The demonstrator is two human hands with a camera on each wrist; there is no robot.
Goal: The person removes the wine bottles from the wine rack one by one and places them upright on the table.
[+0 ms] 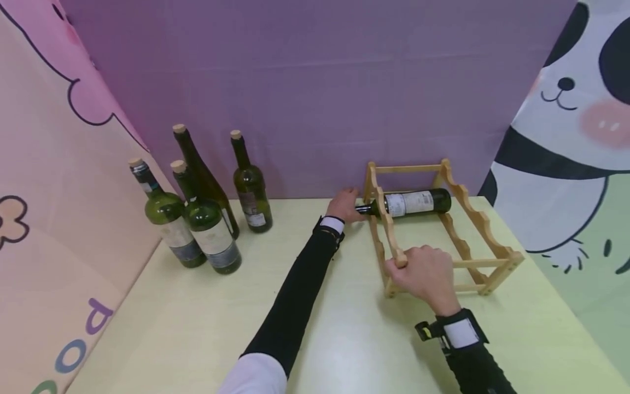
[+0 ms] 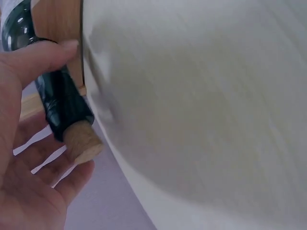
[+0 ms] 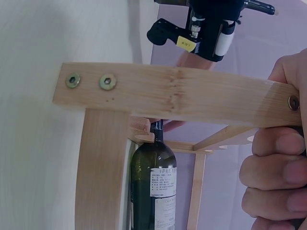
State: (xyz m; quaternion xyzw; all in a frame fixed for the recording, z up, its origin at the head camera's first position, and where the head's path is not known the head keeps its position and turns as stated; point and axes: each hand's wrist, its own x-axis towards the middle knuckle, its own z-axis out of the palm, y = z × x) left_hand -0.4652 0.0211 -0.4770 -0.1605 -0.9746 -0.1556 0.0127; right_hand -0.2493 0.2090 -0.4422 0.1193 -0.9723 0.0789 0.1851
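Observation:
A wooden wine rack [image 1: 477, 263] stands at the right of the table, and a dark green wine bottle [image 1: 418, 202] lies across its far end, base to the right. My left hand [image 1: 344, 207] holds the bottle's neck at the rack's left side. In the left wrist view the thumb crosses the dark neck [image 2: 62, 98], the fingers curve behind it, and the cork [image 2: 85, 142] sticks out. My right hand [image 1: 425, 273] grips the near left top corner of the rack, fingers curled round the wood. The bottle's white label [image 3: 164, 184] shows in the right wrist view.
Several corked bottles stand upright at the table's left, including a labelled one [image 1: 214, 235] in front and a separate one [image 1: 252, 197] nearer the middle. A purple backdrop [image 1: 315, 109] rises behind the pale table [image 1: 197, 328]. A panda-printed wall [image 1: 551, 191] borders the right.

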